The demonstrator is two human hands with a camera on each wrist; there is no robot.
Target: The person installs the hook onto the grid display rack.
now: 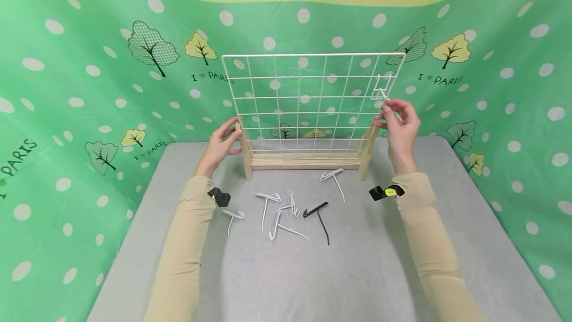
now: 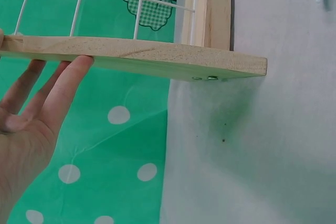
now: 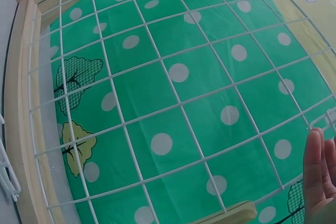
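A white wire grid panel (image 1: 305,97) stands upright in a wooden stand (image 1: 306,164). At the stand's left post (image 2: 142,51), my left hand (image 1: 220,146) holds the upper end, several fingertips against the outer side. My right hand (image 1: 402,126) is at the panel's right edge, thumb and fingers pinching the prong of a white wire hook (image 1: 380,93). That hook overlaps the upper right grid squares. Only the fingers of this hand (image 3: 317,166) and part of the hook (image 3: 320,121) show in the right wrist view.
In front of the stand lie several white wire hooks (image 1: 265,205) and one black hook (image 1: 321,220) on the grey tabletop (image 1: 308,282). One white hook (image 1: 332,178) is close to the right post. A green dotted cloth (image 1: 71,89) hangs behind and on both sides.
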